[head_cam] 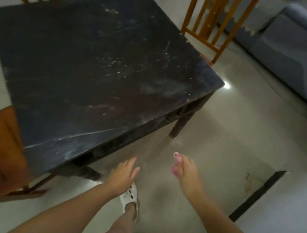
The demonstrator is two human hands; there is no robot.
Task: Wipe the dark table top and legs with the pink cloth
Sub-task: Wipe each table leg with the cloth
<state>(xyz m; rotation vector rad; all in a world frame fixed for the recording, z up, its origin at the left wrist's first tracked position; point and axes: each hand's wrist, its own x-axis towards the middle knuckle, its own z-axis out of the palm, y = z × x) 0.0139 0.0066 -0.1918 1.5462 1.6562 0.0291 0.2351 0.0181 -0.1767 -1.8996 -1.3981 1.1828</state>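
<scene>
- Dark, scuffed wood makes up the square table top; pale scratches and specks cross it, and its near edge runs diagonally just beyond the hands
- A turned dark leg stands under the right corner; another leg shows under the near corner, close to the left hand
- The left hand hangs open, fingers loosely spread, holding nothing
- The right hand is closed around the pink cloth, bunched small; bits poke out by the fingers
- Smooth pale floor lies open to the right of the table
- Orange wooden chairs crowd the far and left sides; a grey-blue sofa sits well apart
- A white slotted sandal rests beneath the left wrist
</scene>
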